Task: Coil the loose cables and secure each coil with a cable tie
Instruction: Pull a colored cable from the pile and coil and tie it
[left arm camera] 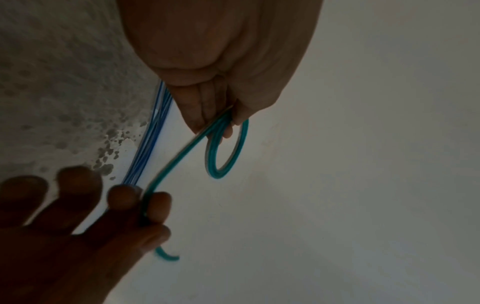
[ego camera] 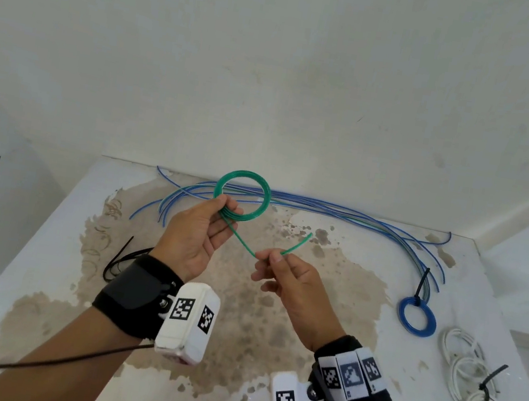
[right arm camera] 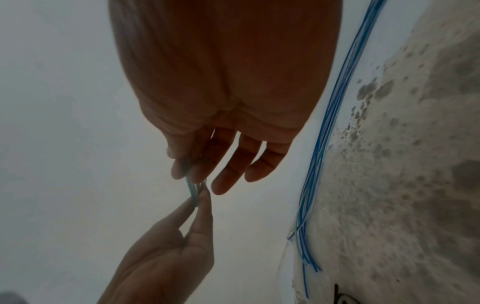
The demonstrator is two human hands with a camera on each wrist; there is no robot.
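Currently the left hand [ego camera: 197, 234] pinches the round coil of thin green plastic-sheathed cable [ego camera: 241, 199] at its lower rim, above the stained white tabletop [ego camera: 324, 314], so the turns cannot spring apart; the right hand [ego camera: 291, 286] pinches the short free tail between thumb and forefinger, other fingers relaxed, probably to lay the last turn; smooth loose blue cables [ego camera: 341, 210] lie behind; black cable ties [ego camera: 118, 258] wait at left.

No readable words or numbers, only black-and-white square code markers [ego camera: 183, 308] on the white wrist camera boxes and straps
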